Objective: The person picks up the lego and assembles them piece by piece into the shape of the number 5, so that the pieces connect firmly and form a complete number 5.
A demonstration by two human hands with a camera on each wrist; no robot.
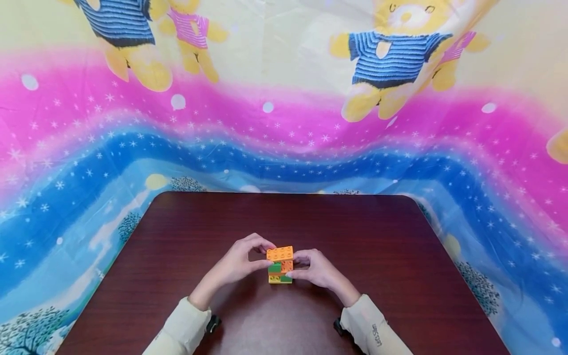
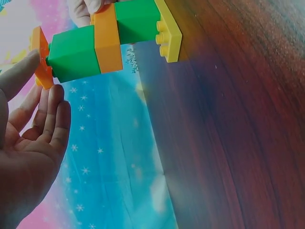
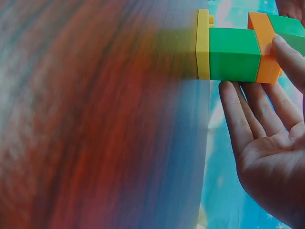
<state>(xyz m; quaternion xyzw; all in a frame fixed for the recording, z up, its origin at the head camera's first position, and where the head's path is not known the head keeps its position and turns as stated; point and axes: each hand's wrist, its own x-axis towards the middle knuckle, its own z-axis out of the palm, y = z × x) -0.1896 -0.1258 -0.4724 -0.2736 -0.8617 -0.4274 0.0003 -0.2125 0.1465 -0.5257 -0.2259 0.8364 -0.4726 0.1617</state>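
Observation:
A stack of toy building bricks stands on the table in the head view. At its bottom is a yellow brick [image 3: 203,45], with a lower green block [image 3: 233,55] on it. Above come a middle orange brick [image 2: 108,40], an upper green block [image 2: 74,52] and a top orange brick [image 1: 280,253]. My left hand [image 1: 239,259] pinches the top orange brick between thumb and fingers. That brick sits slightly tilted over the upper green block; whether it is pressed fully on, I cannot tell. From the right, my right hand [image 1: 318,268] grips the stack at the middle orange brick.
The dark brown wooden table [image 1: 355,222] has rounded far corners. Behind it and along its sides hangs a patterned cloth [image 1: 284,123] with bears and snowflakes.

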